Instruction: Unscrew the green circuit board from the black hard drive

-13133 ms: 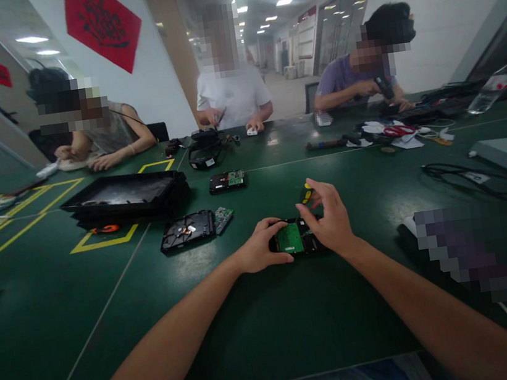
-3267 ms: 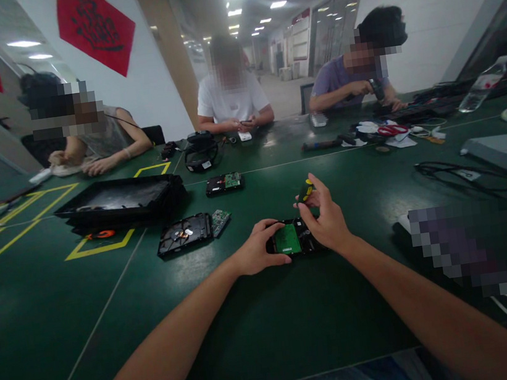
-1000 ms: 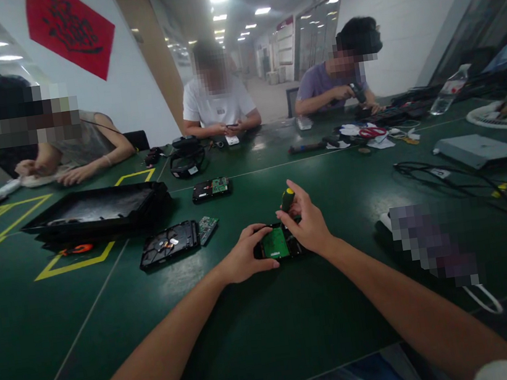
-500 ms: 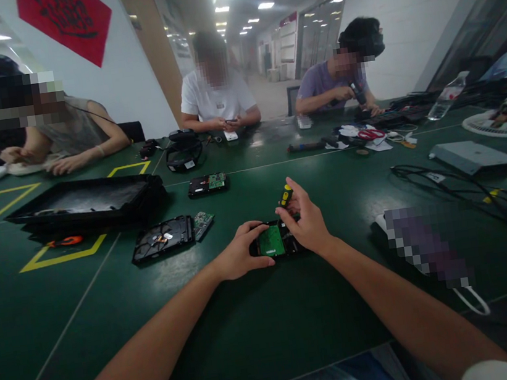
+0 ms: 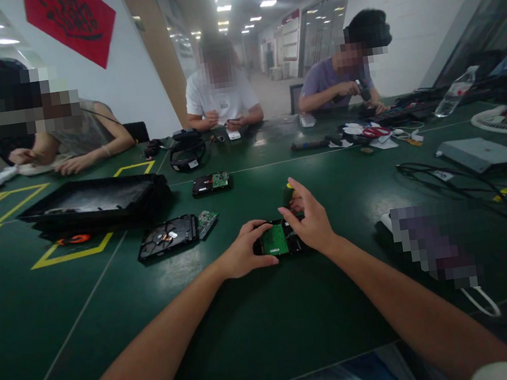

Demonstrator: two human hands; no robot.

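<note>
A hard drive with a green circuit board (image 5: pixel 274 241) lies on the dark green table in front of me. My left hand (image 5: pixel 243 252) is closed around its left end, thumb along the near edge and fingers over the far edge. In my right hand (image 5: pixel 312 219) is a screwdriver (image 5: pixel 288 195) with a dark and yellow handle, held upright between thumb and fingers above the drive's right part. The screwdriver's tip is hidden behind the hand. To the left lie another hard drive (image 5: pixel 169 237) and a loose circuit board (image 5: pixel 207 223); a third drive (image 5: pixel 211 183) sits farther back.
Black stacked trays (image 5: pixel 96 201) stand at the left, with an orange-handled tool (image 5: pixel 73 239) by their near edge. At the right are a grey box (image 5: pixel 487 154), black cables (image 5: pixel 438 175) and a blurred-out pouch (image 5: pixel 433 247). Several people sit across the table.
The screwdriver's handle has turned in my right hand: its yellow patches faced me before, now mostly its dark side. My left hand keeps its hold. The camera view has shifted slightly.
</note>
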